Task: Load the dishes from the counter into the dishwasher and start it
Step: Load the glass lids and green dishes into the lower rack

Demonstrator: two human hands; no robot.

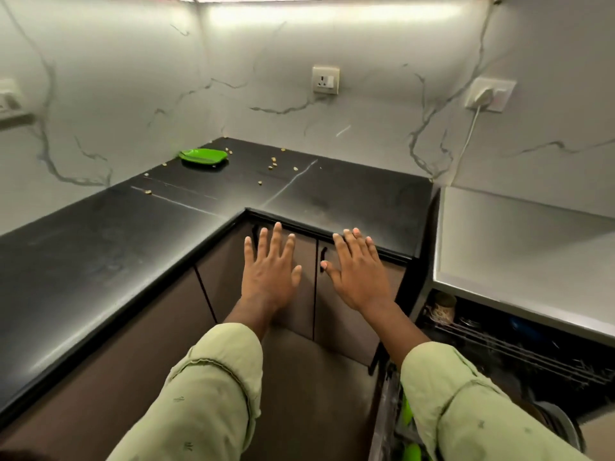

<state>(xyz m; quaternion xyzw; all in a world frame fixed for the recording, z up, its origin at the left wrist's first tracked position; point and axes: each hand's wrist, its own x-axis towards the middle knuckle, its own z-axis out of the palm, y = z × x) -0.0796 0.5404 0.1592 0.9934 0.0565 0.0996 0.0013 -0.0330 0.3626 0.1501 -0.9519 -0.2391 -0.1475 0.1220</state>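
A green plate (203, 156) lies on the black L-shaped counter (100, 247) near the back corner, far from both hands. My left hand (270, 267) and my right hand (357, 266) are held out flat with fingers straight, in front of the brown cabinet doors below the counter's inner corner, holding nothing. The open dishwasher (519, 354) is at the lower right; its wire rack holds a patterned mug (442, 307), and green items (407, 414) show under my right sleeve.
Small yellowish crumbs (273, 164) are scattered on the counter near the plate. A white appliance top (519, 247) sits right of the counter above the dishwasher. Wall sockets (325, 79) are on the marble backsplash, one with a white plug and cord (482, 98).
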